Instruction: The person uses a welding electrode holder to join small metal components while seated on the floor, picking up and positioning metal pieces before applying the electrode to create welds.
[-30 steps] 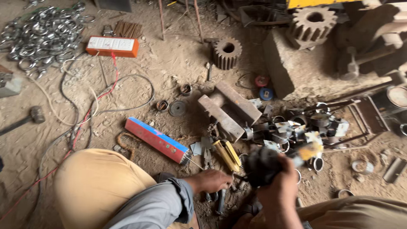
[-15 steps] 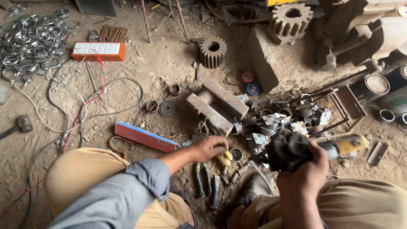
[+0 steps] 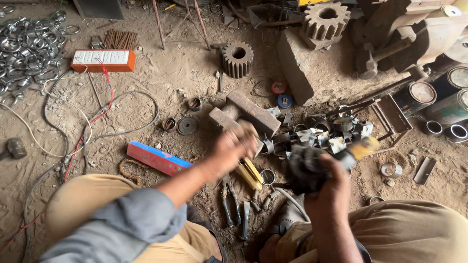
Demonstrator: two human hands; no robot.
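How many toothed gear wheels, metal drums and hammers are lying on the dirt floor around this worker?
Toothed gear wheels: 2
Metal drums on their sides: 3
Hammers: 2
Total: 7

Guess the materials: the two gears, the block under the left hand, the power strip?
Gears: cast metal by the look, probably iron or steel; dull, dusty brown-grey teeth. Block at the left hand: likely steel; flat, rusty-brown faces. Power strip: plastic; smooth white top, orange body.
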